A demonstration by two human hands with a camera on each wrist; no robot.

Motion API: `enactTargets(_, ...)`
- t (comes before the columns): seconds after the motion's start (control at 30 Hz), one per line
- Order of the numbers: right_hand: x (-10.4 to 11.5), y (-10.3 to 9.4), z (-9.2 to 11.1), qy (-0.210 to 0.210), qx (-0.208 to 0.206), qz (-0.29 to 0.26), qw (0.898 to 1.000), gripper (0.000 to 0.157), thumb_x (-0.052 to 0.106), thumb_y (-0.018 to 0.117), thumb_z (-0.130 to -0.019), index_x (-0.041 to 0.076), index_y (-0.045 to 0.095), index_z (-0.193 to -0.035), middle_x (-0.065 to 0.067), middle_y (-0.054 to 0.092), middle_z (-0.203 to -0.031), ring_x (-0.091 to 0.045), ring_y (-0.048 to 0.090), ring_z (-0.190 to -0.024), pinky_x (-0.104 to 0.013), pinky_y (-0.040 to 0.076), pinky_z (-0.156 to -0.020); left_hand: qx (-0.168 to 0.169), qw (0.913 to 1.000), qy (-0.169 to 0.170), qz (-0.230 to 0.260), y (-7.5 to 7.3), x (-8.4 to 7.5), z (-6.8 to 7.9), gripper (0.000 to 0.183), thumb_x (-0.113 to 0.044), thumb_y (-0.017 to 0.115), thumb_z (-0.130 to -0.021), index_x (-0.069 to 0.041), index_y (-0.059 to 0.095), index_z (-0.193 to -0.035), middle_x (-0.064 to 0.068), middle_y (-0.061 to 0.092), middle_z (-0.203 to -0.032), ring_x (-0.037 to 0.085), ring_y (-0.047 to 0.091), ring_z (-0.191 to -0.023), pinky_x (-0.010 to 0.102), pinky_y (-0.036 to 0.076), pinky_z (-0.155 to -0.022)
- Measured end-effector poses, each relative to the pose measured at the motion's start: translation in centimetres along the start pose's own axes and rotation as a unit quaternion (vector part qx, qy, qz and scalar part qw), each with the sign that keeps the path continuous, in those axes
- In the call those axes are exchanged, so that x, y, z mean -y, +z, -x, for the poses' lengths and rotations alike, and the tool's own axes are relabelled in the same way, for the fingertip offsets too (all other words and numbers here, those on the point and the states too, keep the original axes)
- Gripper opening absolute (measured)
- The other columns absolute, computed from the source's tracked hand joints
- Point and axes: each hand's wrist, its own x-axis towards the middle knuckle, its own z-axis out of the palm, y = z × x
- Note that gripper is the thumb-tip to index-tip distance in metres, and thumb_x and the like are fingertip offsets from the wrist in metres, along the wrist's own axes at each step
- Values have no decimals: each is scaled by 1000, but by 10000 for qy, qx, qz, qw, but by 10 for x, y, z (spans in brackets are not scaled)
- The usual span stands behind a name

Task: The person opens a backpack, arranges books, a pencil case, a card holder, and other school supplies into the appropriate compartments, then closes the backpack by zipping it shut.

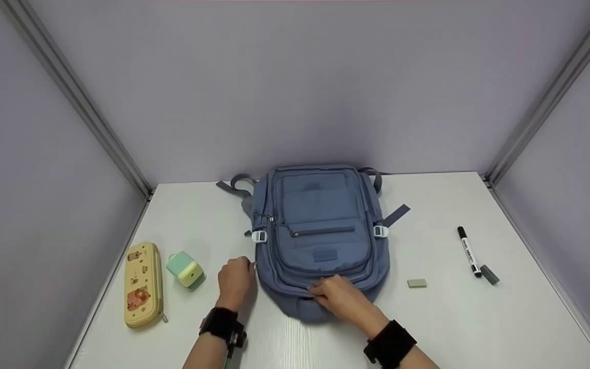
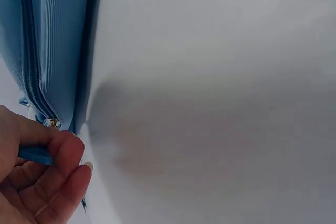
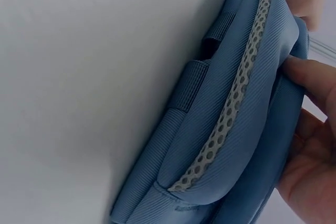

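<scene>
A blue backpack (image 1: pixel 320 205) lies front side up on the white table. At its lower left side, my left hand (image 1: pixel 236 279) pinches the zipper pull; in the left wrist view, the blue pull tab (image 2: pixel 35 155) sits between thumb and curled fingers, just below the metal slider (image 2: pixel 53 123). My right hand (image 1: pixel 343 300) holds the fabric at the bag's bottom edge. From the right wrist, the thumb lies on one side of a blue fold (image 3: pixel 281 114) and the fingers on the other. A mesh strip (image 3: pixel 226 114) runs along the bag near it.
To the left lie a yellow pencil case (image 1: pixel 141 287) and a green-and-yellow block-like object (image 1: pixel 186 269). On the right are a small grey-green eraser-like block (image 1: pixel 417 283), a marker (image 1: pixel 469 251) and a dark green piece (image 1: pixel 489 274). Panel walls (image 1: pixel 305 82) enclose the table's back and sides.
</scene>
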Motion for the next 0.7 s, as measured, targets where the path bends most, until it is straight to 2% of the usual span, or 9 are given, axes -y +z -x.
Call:
enactTargets(0.23, -3, 0, 1, 3, -18, 13, 10000, 22, 5, 70, -88, 7, 76, -108, -4, 73, -103, -19, 69, -94, -34, 55, -77, 136, 9998, -70, 81, 7, -2, -18, 31, -6, 62, -87, -7, 55, -57, 16, 63, -62, 36, 62, -56, 49, 47, -49)
enactTargets(0.47, -3, 1, 2, -25, -4, 58, 10000, 21, 6, 71, -88, 8, 77, -108, -3, 73, -104, -18, 69, -96, -35, 55, -79, 163, 9998, -74, -45, 11, -2, -25, 26, -5, 62, -87, -4, 61, -62, 20, 65, -67, 39, 65, -60, 50, 49, -51)
enactTargets(0.6, -3, 1, 2, -32, -10, 46, 10000, 21, 6, 72, -88, 8, 77, -108, -3, 73, -104, -18, 69, -95, -34, 55, -78, 62, 9999, -17, -117, 12, -1, -28, 22, -6, 64, -88, -3, 64, -66, 19, 65, -68, 38, 65, -62, 49, 49, -51)
enactTargets(0.7, -3, 1, 2, -47, 45, -28, 10000, 21, 5, 71, -88, 8, 76, -108, -4, 72, -105, -18, 68, -96, -34, 55, -79, -174, 9997, 134, -136, 13, 2, -30, 21, -6, 67, -86, -2, 64, -66, 19, 65, -67, 39, 65, -60, 50, 49, -51)
